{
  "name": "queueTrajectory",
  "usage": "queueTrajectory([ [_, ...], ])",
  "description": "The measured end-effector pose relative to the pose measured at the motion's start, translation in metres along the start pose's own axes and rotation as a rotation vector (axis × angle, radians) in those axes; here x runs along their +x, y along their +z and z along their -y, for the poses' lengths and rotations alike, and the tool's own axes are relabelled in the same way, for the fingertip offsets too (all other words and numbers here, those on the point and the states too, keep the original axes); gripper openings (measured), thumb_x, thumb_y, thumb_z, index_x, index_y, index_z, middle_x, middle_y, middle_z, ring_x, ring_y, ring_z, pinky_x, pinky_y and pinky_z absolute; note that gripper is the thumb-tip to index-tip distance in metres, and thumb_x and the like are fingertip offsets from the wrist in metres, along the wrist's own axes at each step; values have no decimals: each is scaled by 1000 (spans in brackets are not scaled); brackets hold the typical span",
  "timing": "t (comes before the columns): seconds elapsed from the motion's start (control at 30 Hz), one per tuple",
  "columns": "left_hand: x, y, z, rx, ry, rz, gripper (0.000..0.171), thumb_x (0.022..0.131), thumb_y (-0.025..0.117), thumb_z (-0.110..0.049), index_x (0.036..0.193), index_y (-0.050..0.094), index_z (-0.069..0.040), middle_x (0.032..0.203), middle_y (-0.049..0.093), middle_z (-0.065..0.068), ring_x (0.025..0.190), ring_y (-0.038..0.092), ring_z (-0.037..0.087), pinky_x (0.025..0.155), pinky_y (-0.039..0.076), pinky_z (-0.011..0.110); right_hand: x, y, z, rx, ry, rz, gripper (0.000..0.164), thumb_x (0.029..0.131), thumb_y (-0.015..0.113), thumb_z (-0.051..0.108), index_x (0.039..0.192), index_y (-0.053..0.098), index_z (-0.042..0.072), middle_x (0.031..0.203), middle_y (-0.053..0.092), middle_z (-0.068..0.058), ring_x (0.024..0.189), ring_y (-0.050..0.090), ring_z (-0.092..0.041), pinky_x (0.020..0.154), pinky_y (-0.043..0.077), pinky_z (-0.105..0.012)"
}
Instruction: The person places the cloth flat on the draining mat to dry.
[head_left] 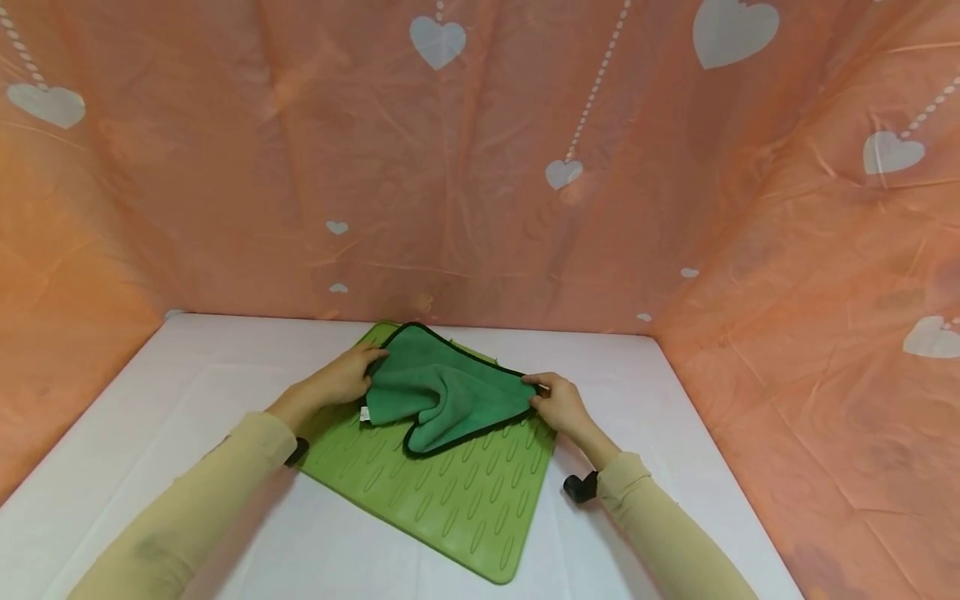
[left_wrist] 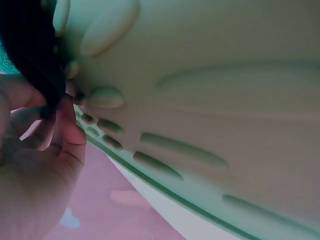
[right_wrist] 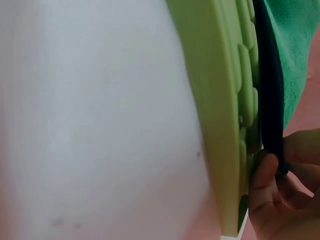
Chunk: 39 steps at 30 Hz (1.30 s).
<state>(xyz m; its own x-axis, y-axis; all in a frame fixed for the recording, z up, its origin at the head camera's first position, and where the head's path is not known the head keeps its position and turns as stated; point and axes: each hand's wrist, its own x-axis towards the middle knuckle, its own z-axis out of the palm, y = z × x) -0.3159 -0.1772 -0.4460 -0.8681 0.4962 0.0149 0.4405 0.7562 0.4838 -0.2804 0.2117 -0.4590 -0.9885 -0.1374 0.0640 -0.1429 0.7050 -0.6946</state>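
A green cloth (head_left: 457,392) with a black border lies bunched over a lighter green ridged mat (head_left: 450,492), a fold standing up near its middle. At the cloth's left edge my left hand (head_left: 348,375) pinches the black border, just above a small white tag (head_left: 364,414). My right hand (head_left: 558,404) pinches the cloth's right corner between thumb and fingers. The left wrist view has the left hand (left_wrist: 45,135) gripping the dark border close over the mat's raised ovals. In the right wrist view the right hand's fingers (right_wrist: 263,182) hold the border beside the mat's edge.
The mat lies at an angle on a white-covered table (head_left: 225,392), one corner toward me. Orange sheeting (head_left: 480,208) with pale hearts rises behind the table and along both sides. A black wrist device (head_left: 581,487) shows at the right wrist.
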Motion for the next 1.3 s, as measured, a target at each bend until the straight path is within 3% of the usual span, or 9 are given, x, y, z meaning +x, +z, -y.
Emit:
queueTrajectory([
  [0.07, 1, 0, 0, 13, -10, 9, 55, 94, 51, 11, 149, 45, 14, 153, 35, 40, 141, 37, 56, 111, 41, 63, 1, 0, -2, -12, -20, -3, 36, 95, 66, -3, 131, 71, 2, 124, 67, -21, 80, 58, -24, 73, 49, -37],
  [0.23, 2, 1, -1, 18, -22, 12, 52, 99, 52, 8, 150, 45, 11, 152, 38, 37, 140, 41, 54, 109, 44, 62, 0, 0, -3, -62, -70, 15, 38, 97, 66, 1, 135, 68, 1, 134, 63, -23, 109, 62, -32, 92, 52, -49],
  [0.33, -3, -1, -4, -7, -19, -11, 48, 101, 53, 4, 149, 47, 11, 151, 40, 37, 137, 44, 53, 106, 46, 61, -2, -1, -1, -72, -79, 8, 40, 96, 66, 4, 136, 67, 1, 136, 60, -25, 103, 61, -32, 91, 51, -50],
  [0.47, -15, -3, -8, -19, 9, -61, 44, 103, 58, -1, 145, 52, 10, 147, 45, 34, 131, 51, 50, 100, 50, 59, -9, -1, 6, -85, -103, -51, 38, 95, 69, 6, 132, 69, 2, 133, 59, -24, 86, 58, -24, 82, 49, -45],
  [0.67, -35, -3, -15, 37, 109, -155, 35, 100, 67, -5, 133, 63, 5, 133, 58, 24, 113, 63, 38, 90, 56, 52, -25, 5, 27, -1, -242, -64, 28, 96, 73, 6, 124, 71, 4, 121, 64, -14, 81, 59, -17, 71, 49, -34],
  [0.93, -54, 4, -23, 64, 271, -184, 22, 96, 77, -12, 116, 70, -9, 111, 65, 2, 94, 65, 18, 79, 57, 35, -40, 29, 54, 20, -477, 99, 18, 96, 75, 10, 114, 74, 8, 107, 69, -4, 83, 66, -13, 67, 55, -25],
  [1.13, -55, 9, -23, 162, 367, -180, 23, 89, 85, -14, 109, 74, -14, 107, 66, -3, 86, 63, 11, 74, 55, 28, -41, 47, 69, -15, -537, 262, 17, 97, 75, 10, 113, 75, 9, 109, 70, -3, 96, 69, -18, 79, 58, -26],
  [1.3, -52, 15, -22, 242, 366, -158, 27, 85, 88, -15, 109, 75, -16, 106, 66, -4, 85, 61, 10, 80, 55, 36, -38, 57, 76, -141, -567, 345, 25, 95, 78, 15, 120, 74, 11, 115, 70, -3, 105, 68, -18, 89, 57, -27],
])
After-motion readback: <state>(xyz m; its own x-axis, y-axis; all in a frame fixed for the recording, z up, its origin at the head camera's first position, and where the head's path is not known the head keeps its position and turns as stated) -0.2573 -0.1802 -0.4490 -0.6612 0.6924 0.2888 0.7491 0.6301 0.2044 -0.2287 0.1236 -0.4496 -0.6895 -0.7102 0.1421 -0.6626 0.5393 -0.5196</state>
